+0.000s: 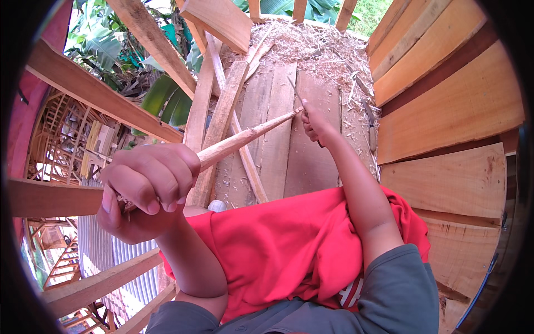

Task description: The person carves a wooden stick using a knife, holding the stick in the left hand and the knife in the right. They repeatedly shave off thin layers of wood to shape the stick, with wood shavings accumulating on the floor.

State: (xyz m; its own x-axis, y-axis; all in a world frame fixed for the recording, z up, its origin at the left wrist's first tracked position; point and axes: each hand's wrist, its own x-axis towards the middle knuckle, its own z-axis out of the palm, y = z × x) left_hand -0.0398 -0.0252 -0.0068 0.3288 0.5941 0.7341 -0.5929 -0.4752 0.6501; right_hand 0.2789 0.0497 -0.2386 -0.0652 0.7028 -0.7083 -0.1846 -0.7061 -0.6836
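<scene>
My left hand (146, 186) is closed in a fist around the thick near end of a peeled wooden stick (239, 139). The stick slants up and away to the right, narrowing to a rough tip. Close to that tip, my right hand (316, 123) grips a knife (294, 89), its thin blade pointing away and a little left. The knife's dark handle is mostly hidden by my fingers. Where the blade meets the stick, I cannot tell whether they touch. A red cloth (278, 234) lies across my lap, under both forearms.
Pale wood shavings (328, 47) cover the far floorboards. A second blade-like tool (369, 114) lies along the right side, near the plank wall (445, 111). Long timber pieces (225, 106) lean and lie at the left, beside open railing beams (100, 92).
</scene>
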